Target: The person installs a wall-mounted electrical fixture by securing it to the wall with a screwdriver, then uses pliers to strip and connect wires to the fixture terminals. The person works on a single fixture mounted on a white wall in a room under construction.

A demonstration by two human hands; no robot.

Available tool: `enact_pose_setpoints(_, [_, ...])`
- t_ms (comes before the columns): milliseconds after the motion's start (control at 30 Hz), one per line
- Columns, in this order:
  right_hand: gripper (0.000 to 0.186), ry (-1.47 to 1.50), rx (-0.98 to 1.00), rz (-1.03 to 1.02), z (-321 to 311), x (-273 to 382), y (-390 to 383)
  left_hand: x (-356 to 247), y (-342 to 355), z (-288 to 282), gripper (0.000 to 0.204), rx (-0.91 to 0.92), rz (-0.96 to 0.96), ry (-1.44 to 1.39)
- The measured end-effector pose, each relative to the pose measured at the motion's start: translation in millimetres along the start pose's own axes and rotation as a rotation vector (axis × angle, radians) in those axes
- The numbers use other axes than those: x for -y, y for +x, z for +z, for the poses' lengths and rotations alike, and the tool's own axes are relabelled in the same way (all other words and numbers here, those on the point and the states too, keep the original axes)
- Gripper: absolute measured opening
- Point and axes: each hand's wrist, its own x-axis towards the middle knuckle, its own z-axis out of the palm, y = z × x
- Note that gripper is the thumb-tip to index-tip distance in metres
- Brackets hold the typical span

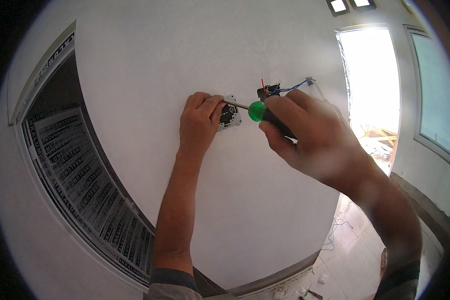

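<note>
Right hand (307, 132) found closed round a green-and-black screwdriver (256, 111), its shaft crossing the pale-framed fitting (230, 118) on the white wall (260, 200), left hand (200, 120) covering that fitting's left edge, grip indeterminable, with blue wires (299, 85) and a black fitting (262, 93) adjacent, partly obstructed by the right hand.

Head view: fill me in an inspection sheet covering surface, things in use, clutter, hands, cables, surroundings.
Surface: pale wall.
Things in use: screwdriver, its shaft reaching the framed fitting; black fitting to the right.
Clutter: white square piece and dark tool on the tiled floor.
Hands: right hand grips the screwdriver; left hand at the framed fitting's left side, exact grip hidden.
Cables: blue wires at the black fitting; red wire sticking up; thin blue cable on the floor.
Surroundings: bright doorway and window right; print-covered panel left.
</note>
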Motion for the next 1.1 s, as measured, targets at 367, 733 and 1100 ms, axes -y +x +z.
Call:
enact_pose_setpoints(367, [0.02,-0.183,-0.172,-0.267,11.5,-8.5,3.3,-3.1,3.6,0.7,0.014,-0.047,0.007,-0.056])
enact_pose_setpoints(733, [0.038,0.038,-0.244,-0.207,3.2,-18.8,-4.7,-1.5,3.7,-1.2,0.012,-0.007,0.013,-0.033])
enact_pose_setpoints(1100, [0.032,0.123,-0.255,-0.175,10.3,-18.2,-4.3,-5.6,2.8,-1.2,0.011,-0.032,0.016,-0.006])
